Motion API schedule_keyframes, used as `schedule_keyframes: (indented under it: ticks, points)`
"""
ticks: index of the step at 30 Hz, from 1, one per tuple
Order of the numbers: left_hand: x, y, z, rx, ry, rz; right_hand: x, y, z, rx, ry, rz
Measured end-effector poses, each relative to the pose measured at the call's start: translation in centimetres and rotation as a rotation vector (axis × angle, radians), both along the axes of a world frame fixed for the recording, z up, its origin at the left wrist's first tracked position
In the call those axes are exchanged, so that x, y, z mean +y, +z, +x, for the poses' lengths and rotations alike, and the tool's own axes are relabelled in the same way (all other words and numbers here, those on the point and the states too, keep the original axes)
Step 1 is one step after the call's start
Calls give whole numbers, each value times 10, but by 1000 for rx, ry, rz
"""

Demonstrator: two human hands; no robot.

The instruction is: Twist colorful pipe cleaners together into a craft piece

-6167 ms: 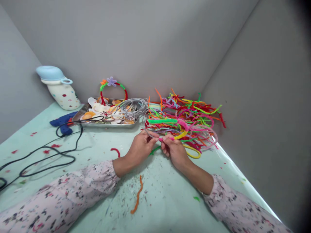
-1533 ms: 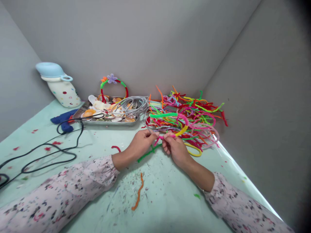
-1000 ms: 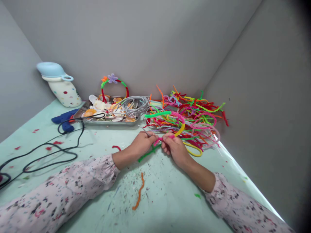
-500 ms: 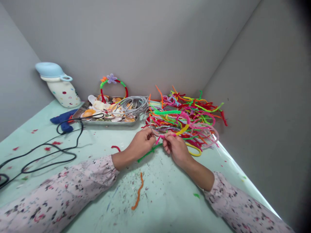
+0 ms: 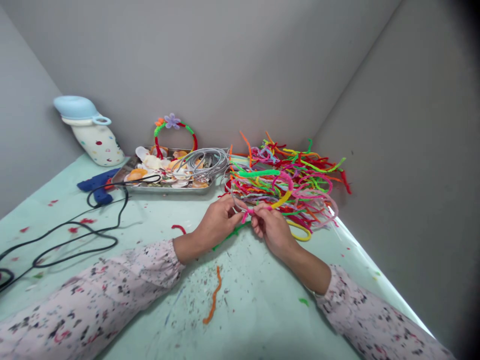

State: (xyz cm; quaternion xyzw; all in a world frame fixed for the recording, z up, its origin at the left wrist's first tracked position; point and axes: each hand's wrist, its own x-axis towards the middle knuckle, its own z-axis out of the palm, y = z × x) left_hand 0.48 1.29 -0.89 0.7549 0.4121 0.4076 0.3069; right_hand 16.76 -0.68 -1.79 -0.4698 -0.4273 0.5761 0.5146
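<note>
A hoop of grey wire [image 5: 226,186], partly wrapped in green, pink and yellow pipe cleaner [image 5: 282,200], rises between my two hands above the table. My right hand [image 5: 275,231] is closed in a pinch on its wrapped near part, just below the yellow stretch. At the end of the wrapping, a short pink pipe cleaner [image 5: 246,215] sticks out. My left hand [image 5: 217,222] pinches at this pink end, thumb and index finger close together; the exact grip is partly hidden. Under the hands lies a green pipe cleaner [image 5: 234,233].
Behind the hands spreads a heap of coloured pipe cleaners [image 5: 318,165]. A metal tray [image 5: 170,190] holds shells, coiled grey wire [image 5: 204,162] and a finished-looking flowered hoop [image 5: 195,137]. Left are a blue glue gun [image 5: 99,182], its black cord [image 5: 101,232] and a bottle [image 5: 95,140]. An orange piece [image 5: 214,297] lies in front.
My left fingers have shifted slightly toward the right hand, and the pink end now bunches beside the right fingertips. My right hand has stayed in place.
</note>
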Motion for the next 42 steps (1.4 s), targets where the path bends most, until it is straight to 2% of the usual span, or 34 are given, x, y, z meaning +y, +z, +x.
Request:
schedule_keyframes:
  ticks: [13, 25, 32, 37, 42]
  points:
    - [0, -1, -4, -47, -54, 61, 2, -5, 2, -5, 24, 3]
    - [0, -4, -3, -71, -49, 18, 0, -2, 2, -36, 42, 15]
    - [0, -6, -3, -127, -50, -71, -2, 1, 0, -41, 36, 12]
    - [0, -7, 0, -225, -69, -198, -1, -2, 0, -27, 54, 32]
    - [-2, -2, 2, -292, -55, -310, -1, -2, -1, -55, 53, 45]
